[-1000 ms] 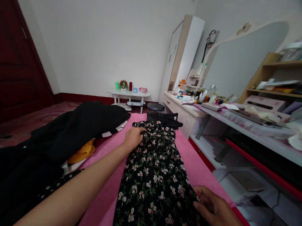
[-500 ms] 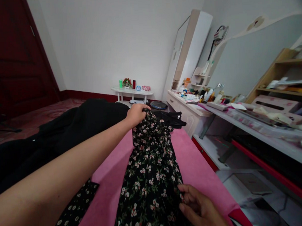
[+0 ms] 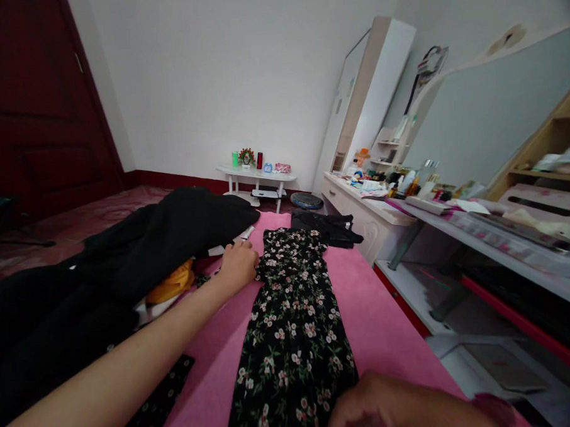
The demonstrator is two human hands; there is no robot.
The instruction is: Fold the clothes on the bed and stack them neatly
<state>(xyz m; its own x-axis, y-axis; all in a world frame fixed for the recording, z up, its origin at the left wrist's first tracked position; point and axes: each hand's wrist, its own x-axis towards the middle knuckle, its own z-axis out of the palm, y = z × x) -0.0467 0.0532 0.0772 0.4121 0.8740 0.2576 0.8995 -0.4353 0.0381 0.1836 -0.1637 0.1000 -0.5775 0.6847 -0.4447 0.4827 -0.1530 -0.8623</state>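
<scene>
A black dress with a small flower print lies stretched lengthwise on a pink bed cover. My left hand rests at the dress's left upper edge, fingers curled on the fabric near the shoulder. My right hand is at the bottom of the view, blurred, on or just over the dress's near right edge; whether it grips the cloth is unclear.
A heap of black clothes with a yellow piece lies left of the dress. A small black garment sits at the bed's far end. A cluttered dresser and desk stand right; a low white table is by the wall.
My left hand lifted the dress's top end, then set it down and moved to its left edge. The dress now lies flatter and straighter. My right hand slid lower in view.
</scene>
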